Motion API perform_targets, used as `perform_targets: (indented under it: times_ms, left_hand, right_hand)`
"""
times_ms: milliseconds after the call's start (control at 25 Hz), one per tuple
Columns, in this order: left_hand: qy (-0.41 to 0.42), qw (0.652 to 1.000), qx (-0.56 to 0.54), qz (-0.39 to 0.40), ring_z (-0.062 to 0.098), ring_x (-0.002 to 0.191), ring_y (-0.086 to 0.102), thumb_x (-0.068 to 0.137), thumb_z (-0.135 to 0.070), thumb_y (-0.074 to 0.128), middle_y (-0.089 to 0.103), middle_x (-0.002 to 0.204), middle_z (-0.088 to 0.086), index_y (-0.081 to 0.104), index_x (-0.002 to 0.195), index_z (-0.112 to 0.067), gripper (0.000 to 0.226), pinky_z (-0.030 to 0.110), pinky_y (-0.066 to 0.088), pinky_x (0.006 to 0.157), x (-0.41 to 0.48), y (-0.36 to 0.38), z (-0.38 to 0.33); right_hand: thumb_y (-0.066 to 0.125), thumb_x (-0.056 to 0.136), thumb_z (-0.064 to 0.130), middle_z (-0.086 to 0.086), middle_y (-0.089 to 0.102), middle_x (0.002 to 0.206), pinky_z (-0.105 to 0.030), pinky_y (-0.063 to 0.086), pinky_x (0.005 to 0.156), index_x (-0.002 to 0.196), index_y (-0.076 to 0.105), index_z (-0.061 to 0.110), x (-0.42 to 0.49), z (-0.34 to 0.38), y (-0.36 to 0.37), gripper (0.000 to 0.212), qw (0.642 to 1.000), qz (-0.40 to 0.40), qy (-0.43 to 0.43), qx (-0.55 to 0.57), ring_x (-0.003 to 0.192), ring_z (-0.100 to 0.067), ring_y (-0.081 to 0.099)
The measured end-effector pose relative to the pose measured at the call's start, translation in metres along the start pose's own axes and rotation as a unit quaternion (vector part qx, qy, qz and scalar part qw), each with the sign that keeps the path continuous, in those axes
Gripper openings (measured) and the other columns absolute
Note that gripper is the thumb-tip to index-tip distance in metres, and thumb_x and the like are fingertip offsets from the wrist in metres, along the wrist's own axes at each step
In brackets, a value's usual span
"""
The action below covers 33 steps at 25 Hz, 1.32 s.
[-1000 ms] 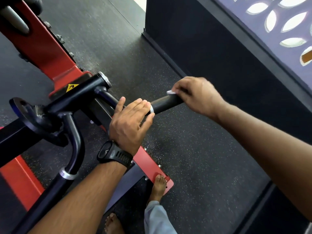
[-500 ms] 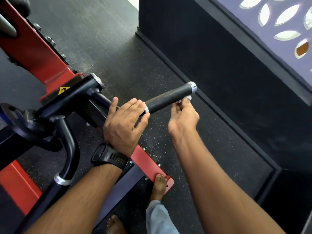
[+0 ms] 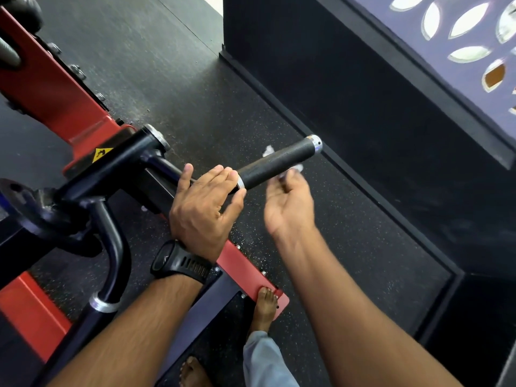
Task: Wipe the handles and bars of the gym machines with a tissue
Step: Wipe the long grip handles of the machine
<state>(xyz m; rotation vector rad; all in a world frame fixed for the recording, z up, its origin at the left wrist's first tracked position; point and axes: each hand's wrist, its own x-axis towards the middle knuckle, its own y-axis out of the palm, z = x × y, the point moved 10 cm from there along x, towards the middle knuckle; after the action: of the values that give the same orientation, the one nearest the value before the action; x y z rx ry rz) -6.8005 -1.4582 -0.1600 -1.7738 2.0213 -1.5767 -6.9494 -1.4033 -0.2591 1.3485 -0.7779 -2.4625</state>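
A black textured handle grip (image 3: 275, 163) with a silver end cap sticks out to the right from the black bar of a red gym machine (image 3: 50, 88). My left hand (image 3: 203, 208), a black watch on its wrist, grips the bar at the grip's inner end. Blurred and palm up, my right hand (image 3: 290, 208) sits just under the grip near its middle. Its fingertips hold a small white tissue (image 3: 298, 169) against the grip's underside. A bit of white also shows behind the grip's top edge.
A second curved black handle (image 3: 111, 247) bends down at the lower left. A red base plate (image 3: 245, 269) lies below the handle with my bare foot (image 3: 265, 305) on its corner. A black wall (image 3: 335, 79) stands close on the right, over speckled rubber floor.
My right hand left the top of the grip's end, dropped beneath it, and slid the tissue inward along the underside. My left hand has stayed on the bar.
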Motion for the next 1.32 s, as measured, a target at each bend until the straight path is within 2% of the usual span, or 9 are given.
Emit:
perform_targets:
  times_ms: [320,440,680,800,880,1080,1120,1240,1320]
  left_hand:
    - [0.001,1.000,0.000,-0.009,0.018,0.107,0.068,0.086,-0.020,0.071,0.074,0.109,0.006,0.076,0.101,-0.009,0.019,0.044,0.030,0.114,-0.002,0.000,-0.001]
    - [0.005,1.000,0.003,-0.010,0.019,0.107,0.068,0.087,-0.021,0.070,0.074,0.108,0.006,0.076,0.101,-0.009,0.020,0.045,0.032,0.113,0.000,-0.001,-0.001]
    - [0.003,1.000,0.004,-0.012,0.019,0.106,0.068,0.087,-0.022,0.069,0.074,0.107,0.007,0.076,0.101,-0.008,0.021,0.044,0.031,0.114,0.000,-0.001,-0.001]
    - [0.004,1.000,0.010,-0.015,0.018,0.105,0.069,0.086,-0.021,0.071,0.075,0.106,0.006,0.077,0.099,-0.009,0.019,0.042,0.030,0.114,0.000,-0.002,-0.003]
    - [0.008,1.000,0.010,-0.013,0.018,0.104,0.069,0.086,-0.022,0.069,0.075,0.106,0.006,0.077,0.099,-0.009,0.020,0.042,0.030,0.114,0.002,-0.002,-0.003]
    - [0.006,1.000,0.013,-0.007,0.018,0.105,0.069,0.088,-0.023,0.066,0.075,0.106,0.005,0.077,0.096,-0.010,0.019,0.045,0.032,0.113,0.002,-0.002,-0.005]
    - [0.003,1.000,0.014,-0.008,0.018,0.105,0.069,0.087,-0.022,0.068,0.075,0.106,0.005,0.077,0.096,-0.010,0.018,0.047,0.033,0.112,0.002,-0.002,-0.004]
    - [-0.006,1.000,0.015,-0.008,0.018,0.105,0.069,0.085,-0.020,0.071,0.075,0.106,0.006,0.077,0.096,-0.009,0.017,0.048,0.034,0.112,0.002,-0.002,-0.003]
    - [0.000,1.000,0.021,-0.008,0.018,0.104,0.069,0.085,-0.020,0.071,0.075,0.105,0.005,0.077,0.096,-0.009,0.017,0.048,0.034,0.111,0.003,-0.003,-0.005]
  right_hand:
    - [0.044,0.104,0.009,-0.013,0.067,0.102,-0.028,0.058,0.084,0.106,0.056,0.010,-0.015,-0.026,-0.003,0.013,0.999,0.021,0.038,-0.001,0.087,-0.018,0.067]
    - [0.045,0.103,0.008,-0.005,0.066,0.081,-0.027,0.058,0.081,0.099,0.056,0.009,-0.021,-0.029,-0.005,0.012,0.997,0.024,0.051,-0.059,0.076,-0.014,0.066]
    - [0.056,0.097,0.001,-0.002,0.064,0.075,-0.020,0.054,0.075,0.094,0.062,0.007,-0.028,-0.023,-0.012,0.008,0.998,-0.006,0.012,-0.062,0.070,-0.008,0.062]
    - [0.073,0.087,0.006,-0.001,0.070,0.081,-0.022,0.050,0.080,0.089,0.071,0.009,-0.030,-0.002,-0.012,0.004,0.986,-0.006,-0.091,-0.137,0.080,-0.010,0.063]
    - [0.079,0.083,0.012,-0.002,0.072,0.092,-0.023,0.052,0.081,0.089,0.076,0.010,-0.043,0.021,0.003,0.007,0.917,0.040,-0.238,-0.317,0.085,-0.008,0.066]
    - [0.072,0.091,0.012,-0.002,0.067,0.102,-0.021,0.046,0.093,0.099,0.077,0.008,-0.079,0.039,0.061,0.010,0.547,0.245,-0.523,-0.606,0.098,-0.014,0.057]
    - [0.071,0.092,0.013,-0.002,0.067,0.103,-0.026,0.046,0.095,0.100,0.076,0.009,-0.073,0.045,0.065,0.010,0.517,0.246,-0.535,-0.621,0.100,-0.016,0.056]
    - [0.068,0.094,0.013,-0.001,0.067,0.105,-0.032,0.048,0.097,0.102,0.075,0.009,-0.062,0.059,0.066,0.011,0.523,0.221,-0.530,-0.630,0.103,-0.017,0.057]
    - [0.066,0.096,0.014,-0.004,0.067,0.106,-0.031,0.047,0.098,0.104,0.074,0.007,-0.065,0.048,0.073,0.014,0.445,0.290,-0.539,-0.653,0.103,-0.019,0.059]
